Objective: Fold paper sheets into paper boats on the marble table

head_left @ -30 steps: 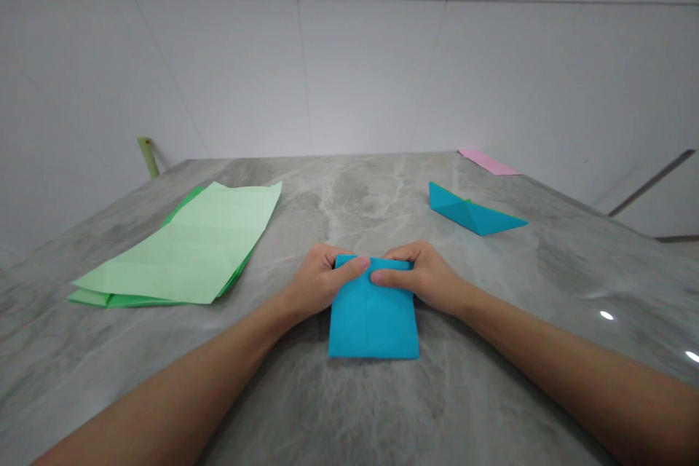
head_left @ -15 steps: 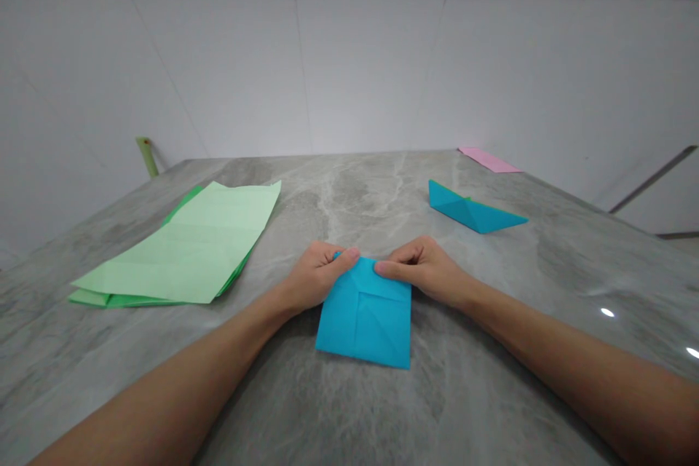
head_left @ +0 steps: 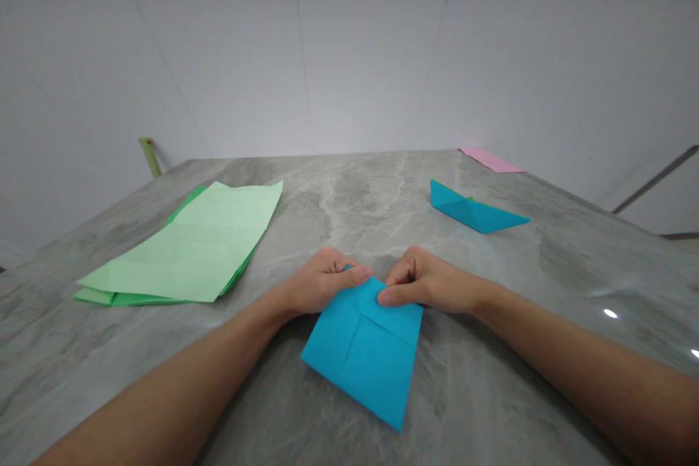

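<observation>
A creased blue folded paper [head_left: 371, 357] is held over the near middle of the table, one corner pointing down toward me. My left hand [head_left: 330, 280] pinches its upper left edge, thumb on top and fingers behind. At the upper right edge, my right hand [head_left: 418, 280] grips it between thumb and curled fingers. The fingers under the paper are partly hidden. Beyond my right hand rests a blue paper boat [head_left: 480, 213] with a bit of green along its top.
A stack of green paper sheets [head_left: 191, 240] lies on the left of the grey marbled table [head_left: 354, 196]. Pink paper [head_left: 491, 159] sits at the far right edge. Behind the table stands a white wall [head_left: 349, 73], with a light green strip [head_left: 149, 156] at the left.
Both hands have come slightly nearer to me with the blue folded paper. It has turned, so its lower right corner now hangs lower and closer.
</observation>
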`<state>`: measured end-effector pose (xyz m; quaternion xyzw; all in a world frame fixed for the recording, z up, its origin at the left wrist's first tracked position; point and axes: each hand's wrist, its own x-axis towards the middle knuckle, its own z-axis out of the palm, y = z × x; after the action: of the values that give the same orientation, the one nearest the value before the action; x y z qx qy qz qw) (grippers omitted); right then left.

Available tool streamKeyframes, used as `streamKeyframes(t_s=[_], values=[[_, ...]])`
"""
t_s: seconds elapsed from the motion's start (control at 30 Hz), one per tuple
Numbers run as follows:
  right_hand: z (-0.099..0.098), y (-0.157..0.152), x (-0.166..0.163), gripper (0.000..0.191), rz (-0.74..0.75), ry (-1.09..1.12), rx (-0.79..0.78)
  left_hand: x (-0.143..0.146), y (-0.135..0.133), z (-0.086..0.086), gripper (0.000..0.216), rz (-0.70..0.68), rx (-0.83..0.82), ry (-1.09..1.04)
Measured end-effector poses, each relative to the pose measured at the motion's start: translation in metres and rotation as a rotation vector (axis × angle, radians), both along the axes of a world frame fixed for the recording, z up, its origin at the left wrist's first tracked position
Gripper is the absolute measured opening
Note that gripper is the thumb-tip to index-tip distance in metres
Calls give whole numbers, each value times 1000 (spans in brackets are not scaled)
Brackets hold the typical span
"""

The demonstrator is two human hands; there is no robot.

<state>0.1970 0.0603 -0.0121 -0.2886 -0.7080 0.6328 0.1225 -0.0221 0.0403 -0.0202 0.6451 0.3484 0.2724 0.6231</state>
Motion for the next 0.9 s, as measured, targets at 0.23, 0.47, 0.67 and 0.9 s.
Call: streamKeyframes(t_s=[0.23,0.47,0.67,0.9], values=[[8,6,9,40,72,-51,-94,-10,5,1,51,146,-85,-76],[-5,16,6,41,-491,256,-20,-4,14,-3,58,442,194,-36],[-9,16,1,31,-662,314,9,4,12,-4,48,454,121,-56],[-10,10,-4,33,-657,264,23,3,13,-9,38,450,-30,-204]])
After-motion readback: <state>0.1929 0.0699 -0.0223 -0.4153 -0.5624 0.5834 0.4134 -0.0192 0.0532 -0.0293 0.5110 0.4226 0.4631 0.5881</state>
